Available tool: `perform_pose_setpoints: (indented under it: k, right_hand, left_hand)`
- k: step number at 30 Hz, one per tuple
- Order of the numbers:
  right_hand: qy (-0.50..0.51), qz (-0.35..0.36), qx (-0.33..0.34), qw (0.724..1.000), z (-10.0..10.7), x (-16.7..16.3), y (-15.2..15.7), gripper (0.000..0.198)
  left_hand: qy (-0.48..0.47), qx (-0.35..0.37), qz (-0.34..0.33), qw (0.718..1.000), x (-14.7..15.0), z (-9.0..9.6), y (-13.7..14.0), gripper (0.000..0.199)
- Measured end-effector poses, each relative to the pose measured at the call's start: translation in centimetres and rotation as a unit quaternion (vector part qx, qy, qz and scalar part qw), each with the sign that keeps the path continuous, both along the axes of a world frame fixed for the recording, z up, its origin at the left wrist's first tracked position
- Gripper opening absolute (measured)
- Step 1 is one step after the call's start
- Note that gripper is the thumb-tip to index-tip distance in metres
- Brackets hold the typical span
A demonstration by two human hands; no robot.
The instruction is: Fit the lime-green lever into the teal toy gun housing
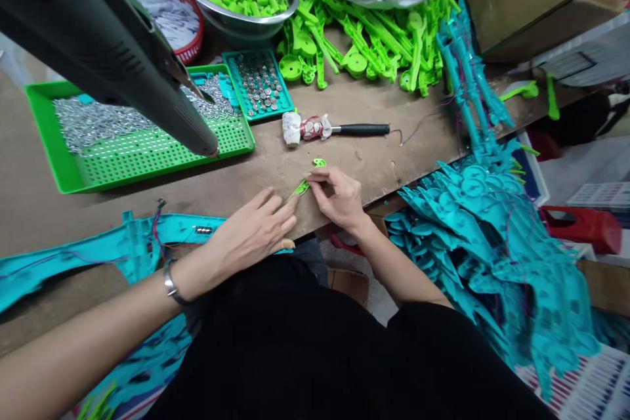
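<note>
A small bright green plastic part lies at the front of the workbench, its far hooked end showing beyond my fingers. My right hand pinches it between thumb and fingertips. My left hand rests palm down with its fingers stretched out, their tips at the near end of the green part. Under that hand and wrist runs a long teal plastic shell with wires and a small metal spring-like piece in it. The left palm hides part of this shell.
A mallet with a wrapped head lies beyond my hands. An electric screwdriver hangs over a green tray of screws. Nearby are a teal tray of metal discs, a metal bowl and piled teal shells.
</note>
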State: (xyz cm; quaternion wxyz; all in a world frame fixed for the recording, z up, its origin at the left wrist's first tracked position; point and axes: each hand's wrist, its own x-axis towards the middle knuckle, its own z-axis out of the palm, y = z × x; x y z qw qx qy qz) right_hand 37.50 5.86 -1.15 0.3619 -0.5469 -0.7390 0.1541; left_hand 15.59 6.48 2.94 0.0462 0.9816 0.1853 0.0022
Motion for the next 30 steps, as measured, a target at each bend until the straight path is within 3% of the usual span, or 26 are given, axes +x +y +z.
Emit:
perform_pose_setpoints:
  k: [4, 14, 18, 24, 30]
  right_hand:
    - [0.008, -0.017, -0.011, 1.000, 0.0, -0.1, 0.1, 0.012]
    - [-0.142, 0.063, 0.108, 0.982, -0.8, 0.5, -0.9, 0.026]
    - [-0.163, 0.068, 0.079, 0.981, -1.6, 0.2, -1.9, 0.036]
    - [-0.120, 0.053, 0.037, 0.991, -1.4, 0.2, -2.5, 0.036]
    - [0.022, 0.004, -0.018, 1.000, 1.1, 0.9, -1.2, 0.028]
  left_hand:
    - [0.001, -0.015, 0.005, 1.000, 0.0, 0.0, 0.0, 0.033]
    - [0.007, 0.015, -0.014, 1.000, -0.1, -0.6, 0.1, 0.039]
    - [-0.002, 0.008, -0.013, 1.000, -0.2, -0.8, 0.1, 0.039]
    - [0.007, 0.019, 0.002, 1.000, -0.5, -0.3, 0.0, 0.038]
    - [-0.037, -0.014, 0.115, 0.993, -1.5, 0.1, -1.1, 0.038]
